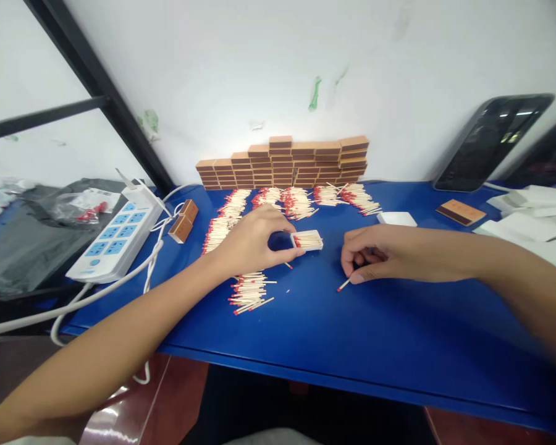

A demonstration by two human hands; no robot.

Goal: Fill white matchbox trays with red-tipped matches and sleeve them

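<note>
My left hand [259, 238] grips the left end of a small white matchbox tray [314, 247] between thumb and fingers. Red-tipped matches [307, 239] lie side by side in that tray. To its right, my right hand [368, 254] pinches a single match [344, 284] between thumb and forefinger, its red head pointing down to the left, close to the tabletop. Rows of loose matches [299, 203] lie behind my left hand, and another pile of matches [250, 290] lies in front of it. One more match sticks out below my left thumb.
Stacked brown matchboxes [282, 164] line the wall. A white tray [397, 219] and a flat matchbox sleeve [461, 212] lie right, near a heap of white trays [532, 213]. A phone [493, 142] leans on the wall. Left are two matchboxes [184, 221] and a power strip [115, 238] with cables.
</note>
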